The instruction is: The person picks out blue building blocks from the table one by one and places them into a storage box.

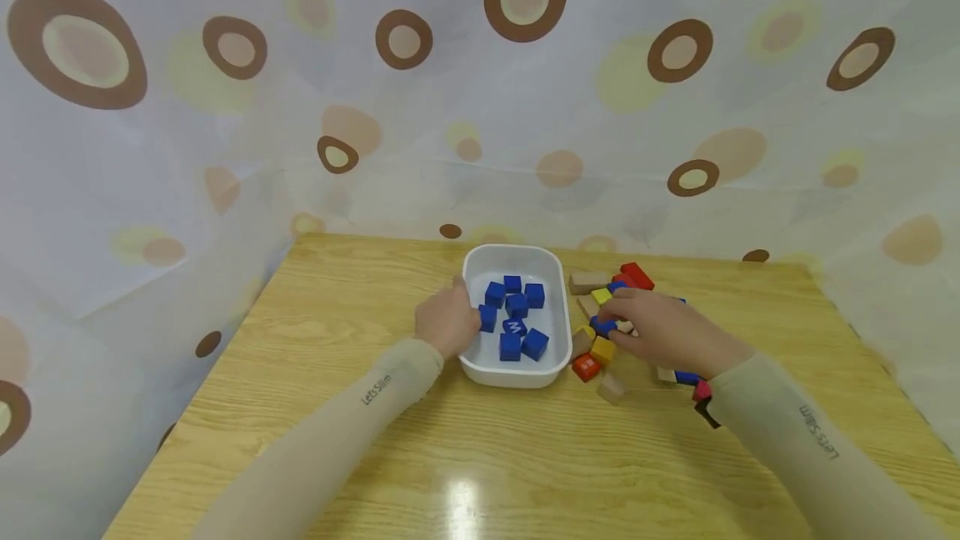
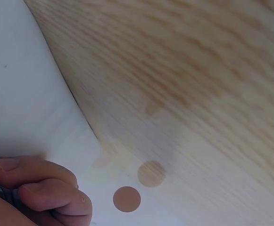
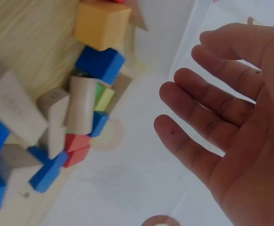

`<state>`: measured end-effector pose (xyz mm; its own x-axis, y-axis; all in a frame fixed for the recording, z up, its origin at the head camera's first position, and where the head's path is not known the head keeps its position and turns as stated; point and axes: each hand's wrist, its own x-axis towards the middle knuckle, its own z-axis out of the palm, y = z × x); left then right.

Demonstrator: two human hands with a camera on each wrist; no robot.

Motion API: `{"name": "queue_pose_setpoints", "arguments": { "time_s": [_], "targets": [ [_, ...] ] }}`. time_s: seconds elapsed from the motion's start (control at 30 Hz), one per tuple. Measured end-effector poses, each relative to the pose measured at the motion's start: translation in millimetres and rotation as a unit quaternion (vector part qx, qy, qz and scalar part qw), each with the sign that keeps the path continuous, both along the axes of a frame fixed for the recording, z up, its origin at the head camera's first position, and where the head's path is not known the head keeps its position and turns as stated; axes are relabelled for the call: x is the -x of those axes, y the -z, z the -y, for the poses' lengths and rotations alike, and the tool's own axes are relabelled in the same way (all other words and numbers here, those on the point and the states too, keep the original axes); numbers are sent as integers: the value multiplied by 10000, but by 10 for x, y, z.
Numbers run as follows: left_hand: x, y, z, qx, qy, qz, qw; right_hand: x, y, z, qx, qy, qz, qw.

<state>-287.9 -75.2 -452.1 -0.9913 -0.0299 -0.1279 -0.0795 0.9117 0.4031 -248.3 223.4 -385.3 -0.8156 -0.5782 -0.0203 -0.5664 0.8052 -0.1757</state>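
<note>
A white tray (image 1: 513, 378) holds several blue cubes (image 1: 517, 305), one of them marked with a white W. My left hand (image 1: 448, 319) grips the tray's left wall, its fingers (image 2: 52, 195) curled at the rim in the left wrist view. To the tray's right, my right hand (image 1: 667, 330) hovers over a heap of mixed blocks, its fingertips near a blue block (image 1: 602, 326). Seen from the right wrist, those fingers (image 3: 186, 96) are loosely spread with nothing between them. The hand hides part of the heap in the head view.
Around the right hand lie a red block (image 1: 586, 367), an orange block (image 1: 603, 350), plain wooden blocks (image 1: 611, 388) and a long red block (image 1: 637, 276). A dark piece (image 1: 707, 413) lies near the right sleeve. A patterned sheet (image 1: 450, 107) hangs behind the wooden table (image 1: 360, 315).
</note>
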Motion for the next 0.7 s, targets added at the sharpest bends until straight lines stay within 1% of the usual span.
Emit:
{"name": "queue_pose_setpoints", "arguments": {
  "time_s": [0.13, 0.27, 0.5, 0.7],
  "targets": [
    [-4, -10, -5, 11, -3, -4, 10000, -51, 76, -150, 64, -2, 39, 10000],
    [0, 4, -10, 21, 15, 2, 10000, -99, 142, -261, 77, 73, 49, 9999],
    [4, 15, -7, -54, -43, -26, 10000, -142, 218, -433, -52, 272, 193, 9994],
    [-10, -2, -3, -86, 8, -43, 10000, -188, 275, -591, -215, 372, 232, 9988]
  ]
}}
